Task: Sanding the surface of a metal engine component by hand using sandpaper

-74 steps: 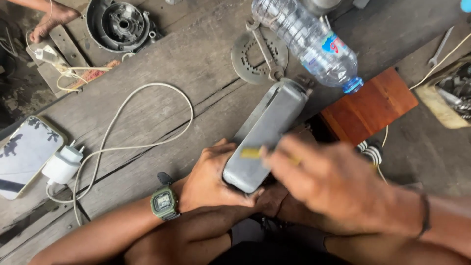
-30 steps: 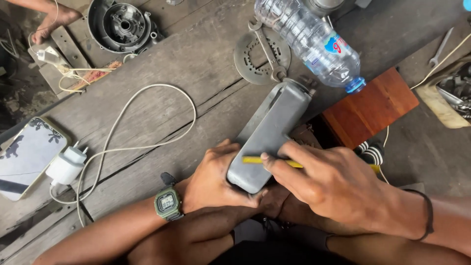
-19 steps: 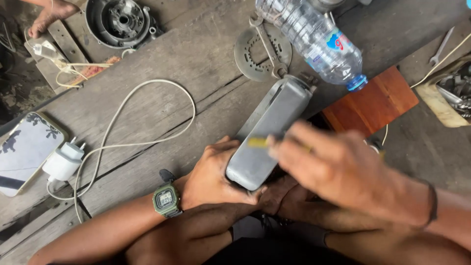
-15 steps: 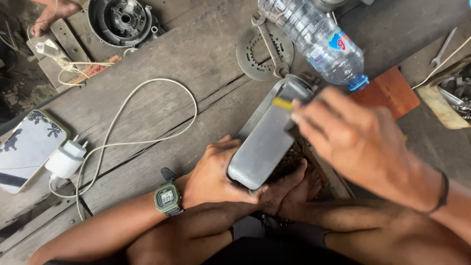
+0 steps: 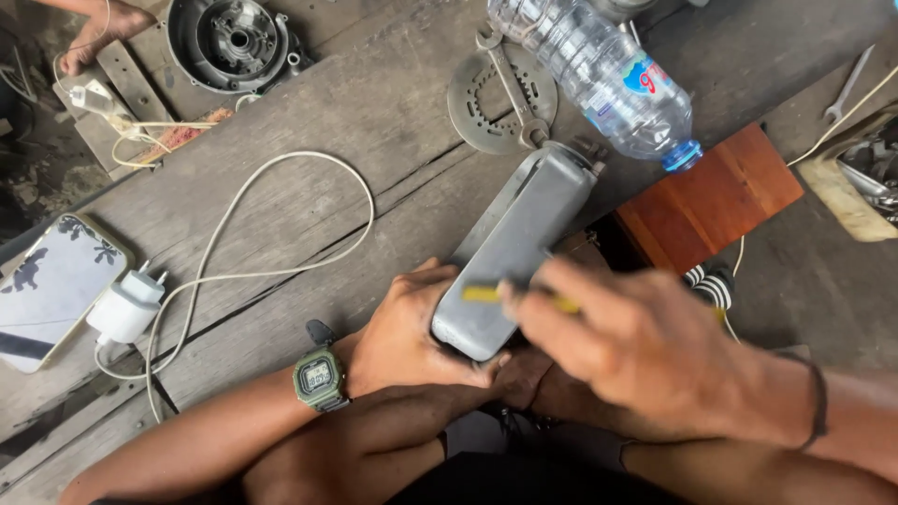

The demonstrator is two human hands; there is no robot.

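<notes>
Head view, looking straight down onto a worn wooden bench (image 5: 281,112). Left hand (image 5: 407,332) is clamped around the near end of a long grey metal casing (image 5: 514,243), which lies slantwise with its far end toward the top right; the near end sits against the person's lap, apparently to brace it. A green digital watch (image 5: 318,379) is on that wrist. Right hand (image 5: 636,351) is closed around a slim yellow-handled tool (image 5: 482,294), tip laid across the casing's flat face near the left-hand thumb; the hand is motion-blurred, so I cannot tell what kind of tool it is. Grip seems meant to steady the part while the tool works its surface.

Surroundings: clear plastic water bottle (image 5: 599,70) on its side, cap end just beyond the casing's far tip and close enough to crowd it. Round perforated metal disc (image 5: 500,93) with a spanner-like bar across it, just beside the bottle. Reddish wooden block (image 5: 706,201) to the right of the casing. White charger plug (image 5: 122,309) with its cable (image 5: 281,187) looping over the bench, next to a phone in a patterned case (image 5: 51,290) at the left edge. Dark round engine cover (image 5: 234,42) at top left; another person's hand (image 5: 98,33) rests near it, well apart from the work.
</notes>
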